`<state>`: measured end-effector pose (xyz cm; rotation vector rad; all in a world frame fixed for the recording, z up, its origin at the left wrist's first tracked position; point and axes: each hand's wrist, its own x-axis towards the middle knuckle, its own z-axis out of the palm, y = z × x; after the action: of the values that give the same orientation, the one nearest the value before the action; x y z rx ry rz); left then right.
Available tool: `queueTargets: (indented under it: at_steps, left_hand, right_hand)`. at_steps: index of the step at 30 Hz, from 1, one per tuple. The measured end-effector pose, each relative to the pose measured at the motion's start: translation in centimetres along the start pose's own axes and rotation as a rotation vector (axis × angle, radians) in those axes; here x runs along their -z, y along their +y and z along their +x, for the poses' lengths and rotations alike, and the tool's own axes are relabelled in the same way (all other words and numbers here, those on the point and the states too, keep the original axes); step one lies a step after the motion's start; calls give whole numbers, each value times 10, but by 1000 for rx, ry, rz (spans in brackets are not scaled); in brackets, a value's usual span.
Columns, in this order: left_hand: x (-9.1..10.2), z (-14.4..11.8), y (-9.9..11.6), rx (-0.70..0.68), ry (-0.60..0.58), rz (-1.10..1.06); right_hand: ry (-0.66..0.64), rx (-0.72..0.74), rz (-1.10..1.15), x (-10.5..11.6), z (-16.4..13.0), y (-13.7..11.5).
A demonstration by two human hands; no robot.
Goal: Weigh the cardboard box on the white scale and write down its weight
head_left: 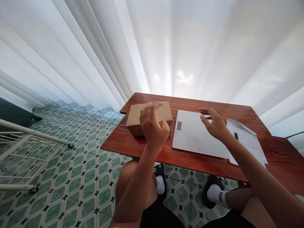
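Observation:
My left hand (155,125) is raised in front of a closed brown cardboard box (134,122), covering part of it. Its index finger points right, the thumb is apart from it, and the other fingers are partly curled; I see nothing in its grasp. Over the far right part of a flat white digital scale (190,136), my right hand (212,123) hovers with thumb and fingers apart, holding nothing. The scale's small grey display (179,125) is on its left side, and nothing rests on the plate.
Box and scale stand on a reddish-brown wooden table (161,152). Written paper sheets (253,144), one curled, lie right of the scale with a black pen (236,136) on them. White curtains (190,47) hang behind. A white metal rack (30,148) stands left on the tiled floor.

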<state>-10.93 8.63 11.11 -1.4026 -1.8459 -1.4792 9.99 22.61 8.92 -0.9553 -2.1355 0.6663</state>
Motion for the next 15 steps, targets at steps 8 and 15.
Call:
queueTargets:
  at_steps: [8,15]
  left_hand:
    - [-34,-56,61,-389,-352,-172]
    - [-61,-107,92,-593,-608,-259]
  right_hand:
    - [64,-136,-33,53,-29,55]
    - [64,-153,-17,76,-55,104]
